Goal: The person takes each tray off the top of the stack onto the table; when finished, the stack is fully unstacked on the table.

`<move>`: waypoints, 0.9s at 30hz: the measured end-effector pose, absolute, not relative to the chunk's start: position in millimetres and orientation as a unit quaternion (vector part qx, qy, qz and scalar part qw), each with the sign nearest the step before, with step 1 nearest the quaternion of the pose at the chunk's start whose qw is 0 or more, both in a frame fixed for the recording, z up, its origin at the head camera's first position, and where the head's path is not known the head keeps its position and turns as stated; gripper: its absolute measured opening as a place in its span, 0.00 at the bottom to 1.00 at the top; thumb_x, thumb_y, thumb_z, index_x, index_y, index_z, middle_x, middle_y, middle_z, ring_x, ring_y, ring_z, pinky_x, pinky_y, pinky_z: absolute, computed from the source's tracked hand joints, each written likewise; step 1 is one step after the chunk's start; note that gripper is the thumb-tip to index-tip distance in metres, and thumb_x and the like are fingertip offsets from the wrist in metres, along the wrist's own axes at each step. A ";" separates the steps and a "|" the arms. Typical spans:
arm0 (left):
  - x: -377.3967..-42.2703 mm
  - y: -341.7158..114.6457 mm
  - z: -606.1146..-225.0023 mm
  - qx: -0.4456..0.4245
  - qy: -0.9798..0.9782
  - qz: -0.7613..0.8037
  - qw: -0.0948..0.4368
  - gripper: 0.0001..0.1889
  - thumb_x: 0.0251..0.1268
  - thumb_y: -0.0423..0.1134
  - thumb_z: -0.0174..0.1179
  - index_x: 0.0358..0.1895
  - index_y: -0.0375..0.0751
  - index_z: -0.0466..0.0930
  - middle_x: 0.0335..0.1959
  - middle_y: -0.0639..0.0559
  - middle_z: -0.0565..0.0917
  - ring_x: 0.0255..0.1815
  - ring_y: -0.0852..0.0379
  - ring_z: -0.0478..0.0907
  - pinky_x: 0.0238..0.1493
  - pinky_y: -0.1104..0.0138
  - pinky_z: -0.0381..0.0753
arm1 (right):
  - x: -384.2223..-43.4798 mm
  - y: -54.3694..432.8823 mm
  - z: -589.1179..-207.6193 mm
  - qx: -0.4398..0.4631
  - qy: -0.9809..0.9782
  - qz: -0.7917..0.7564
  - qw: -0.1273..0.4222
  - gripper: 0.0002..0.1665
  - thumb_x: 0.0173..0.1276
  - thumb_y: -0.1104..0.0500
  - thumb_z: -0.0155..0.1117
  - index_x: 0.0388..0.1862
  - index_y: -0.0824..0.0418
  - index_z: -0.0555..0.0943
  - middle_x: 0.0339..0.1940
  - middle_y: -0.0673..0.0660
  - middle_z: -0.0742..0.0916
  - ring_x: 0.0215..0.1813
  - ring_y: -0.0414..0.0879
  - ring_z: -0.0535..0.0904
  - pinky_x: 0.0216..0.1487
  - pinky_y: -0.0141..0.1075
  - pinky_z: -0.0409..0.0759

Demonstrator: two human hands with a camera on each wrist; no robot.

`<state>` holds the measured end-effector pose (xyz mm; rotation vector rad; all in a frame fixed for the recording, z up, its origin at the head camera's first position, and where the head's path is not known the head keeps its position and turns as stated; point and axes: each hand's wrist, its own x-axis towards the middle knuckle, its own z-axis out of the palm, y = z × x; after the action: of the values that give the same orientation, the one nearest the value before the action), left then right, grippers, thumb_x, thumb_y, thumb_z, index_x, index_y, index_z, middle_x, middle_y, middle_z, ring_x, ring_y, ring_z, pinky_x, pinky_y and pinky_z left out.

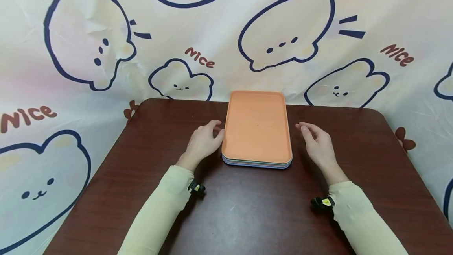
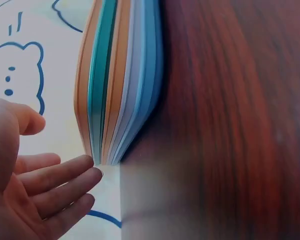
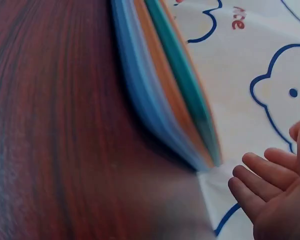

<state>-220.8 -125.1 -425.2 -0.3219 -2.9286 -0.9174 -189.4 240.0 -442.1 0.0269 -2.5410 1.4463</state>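
Observation:
A neat stack of rectangular trays with rounded corners lies on the table, its top orange tray [image 1: 258, 127] facing up. In the left wrist view the edges show a green tray [image 2: 101, 95], another orange one below it, then lavender and blue [image 2: 149, 75]. My left hand [image 1: 203, 143] is at the stack's left side, fingers loosely bent; whether the thumb touches the rim I cannot tell. To the right of the trays, my right hand [image 1: 318, 145] stays apart from them, fingers extended and slightly bent, holding nothing.
The dark brown wooden table [image 1: 240, 215] extends around the stack on both sides and in front. Behind it hangs a pale cloth [image 1: 226, 30] printed with bear outlines; the stack's far end reaches the table's back edge. Each wrist wears a small black device [image 1: 196, 188].

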 end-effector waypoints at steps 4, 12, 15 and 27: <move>-227.1 -119.7 -427.8 -0.076 -0.932 -0.355 0.019 0.22 0.78 0.46 0.61 0.66 0.36 0.82 0.54 0.43 0.91 0.55 0.46 0.88 0.59 0.49 0.87 | -196.5 238.4 -452.9 -0.020 -0.829 0.553 0.079 0.25 0.89 0.55 0.52 0.71 0.71 0.79 0.69 0.68 0.86 0.58 0.41 0.88 0.56 0.19 0.83; -236.8 -109.0 -435.8 -0.020 -0.928 -0.371 0.001 0.12 0.75 0.44 0.64 0.49 0.39 0.87 0.43 0.46 0.89 0.42 0.49 0.83 0.47 0.57 0.83 | -207.2 227.6 -468.8 -0.073 -0.813 0.577 0.017 0.25 0.87 0.57 0.56 0.76 0.67 0.77 0.74 0.66 0.82 0.66 0.43 0.84 0.64 0.27 0.82; -238.0 -105.2 -436.5 -0.016 -0.929 -0.371 0.005 0.10 0.74 0.41 0.64 0.46 0.39 0.88 0.41 0.46 0.89 0.41 0.49 0.83 0.46 0.58 0.84 | -207.4 224.9 -469.8 -0.081 -0.825 0.560 0.011 0.25 0.87 0.56 0.56 0.76 0.65 0.78 0.76 0.66 0.81 0.78 0.53 0.76 0.77 0.44 0.77; -235.8 -106.1 -438.7 -0.016 -0.928 -0.369 0.053 0.11 0.67 0.38 0.63 0.45 0.37 0.92 0.38 0.46 0.93 0.40 0.47 0.87 0.49 0.55 0.87 | -209.6 220.1 -470.2 -0.084 -0.825 0.558 0.013 0.24 0.86 0.58 0.56 0.74 0.66 0.80 0.77 0.67 0.80 0.85 0.60 0.67 0.84 0.57 0.67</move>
<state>-235.8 -106.1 -438.7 -0.0499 -2.8207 -1.1201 -209.6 220.1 -470.2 -0.2616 -2.5718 1.7399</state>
